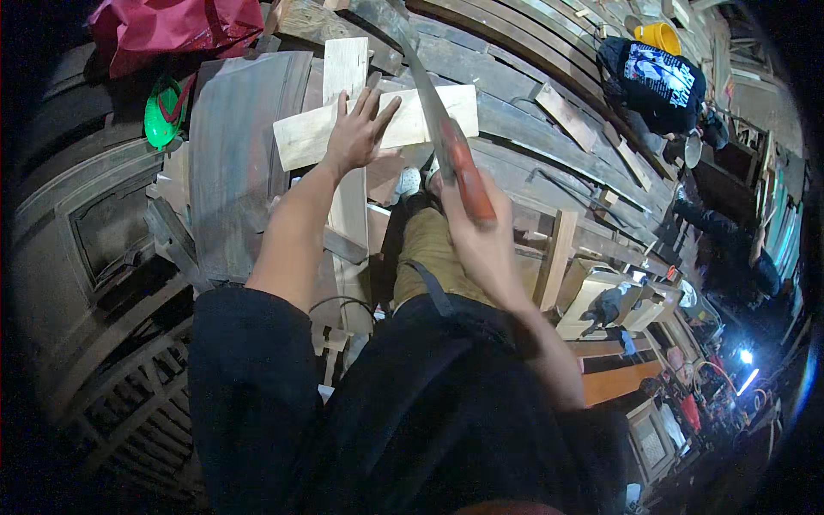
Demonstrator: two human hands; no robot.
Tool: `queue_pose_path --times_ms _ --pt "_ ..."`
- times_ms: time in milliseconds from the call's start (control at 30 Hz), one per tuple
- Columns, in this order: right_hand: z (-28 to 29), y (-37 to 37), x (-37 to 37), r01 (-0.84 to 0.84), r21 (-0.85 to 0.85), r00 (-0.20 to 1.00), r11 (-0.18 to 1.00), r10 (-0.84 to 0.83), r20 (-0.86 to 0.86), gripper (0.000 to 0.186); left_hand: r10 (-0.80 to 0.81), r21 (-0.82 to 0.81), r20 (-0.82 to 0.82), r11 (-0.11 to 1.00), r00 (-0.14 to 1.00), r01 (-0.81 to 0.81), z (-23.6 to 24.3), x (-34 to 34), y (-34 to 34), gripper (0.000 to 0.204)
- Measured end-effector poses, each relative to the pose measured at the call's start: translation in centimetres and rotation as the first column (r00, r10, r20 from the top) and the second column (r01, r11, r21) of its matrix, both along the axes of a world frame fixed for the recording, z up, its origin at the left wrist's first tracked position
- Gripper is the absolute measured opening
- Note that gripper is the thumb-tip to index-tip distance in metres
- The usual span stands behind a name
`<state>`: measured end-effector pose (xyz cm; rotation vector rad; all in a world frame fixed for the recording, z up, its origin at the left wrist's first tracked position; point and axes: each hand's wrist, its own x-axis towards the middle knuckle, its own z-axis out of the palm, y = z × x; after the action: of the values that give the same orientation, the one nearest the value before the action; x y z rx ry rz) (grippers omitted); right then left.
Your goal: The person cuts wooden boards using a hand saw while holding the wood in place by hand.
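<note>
A short pale wooden board (433, 116) lies crosswise over a longer pale plank (348, 223). My left hand (359, 133) rests on the board, palm down and fingers spread. In my right hand (481, 245) is a handsaw (468, 176), gripped by its worn red handle. Its long blade points up and away, passing in front of the board to the right of my left hand. I cannot tell whether the teeth touch the wood. My fingers partly cover the board's middle, where it crosses the plank.
Wide grey panels (245, 154) lean left of the board, beside a green plastic object (163, 112) and a pink bag (176, 30). Long timbers (549, 172) stretch to the right. A bent-over person in a black shirt (657, 81) is at far right, near a yellow bucket (658, 37).
</note>
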<state>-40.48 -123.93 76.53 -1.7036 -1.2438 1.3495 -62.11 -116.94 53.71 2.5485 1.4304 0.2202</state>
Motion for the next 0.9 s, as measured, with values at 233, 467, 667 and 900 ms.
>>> queue_pose_path --times_ms 233,467,667,900 --pt "4.3 -1.7 0.1 -0.025 -0.164 0.999 0.986 0.018 -0.049 0.021 0.008 -0.004 -0.096 1.000 0.995 -0.009 -0.3 -0.7 -0.8 0.095" --pt "-2.8 0.5 -0.8 0.028 0.077 0.999 0.997 -0.029 0.014 0.022 -0.005 -0.018 -0.033 1.000 0.999 0.004 -0.7 0.3 0.1 0.099" --pt "4.9 -2.6 0.2 -0.030 -0.182 0.992 0.983 0.008 -0.124 0.028 -0.017 0.027 -0.130 0.999 0.991 0.021 -1.3 -1.0 -0.8 0.097" --pt "-3.9 2.2 -0.9 0.135 -0.185 0.971 0.973 -0.167 -0.168 0.017 -0.053 0.062 -0.047 0.996 0.997 0.056 -0.3 0.5 0.1 0.091"
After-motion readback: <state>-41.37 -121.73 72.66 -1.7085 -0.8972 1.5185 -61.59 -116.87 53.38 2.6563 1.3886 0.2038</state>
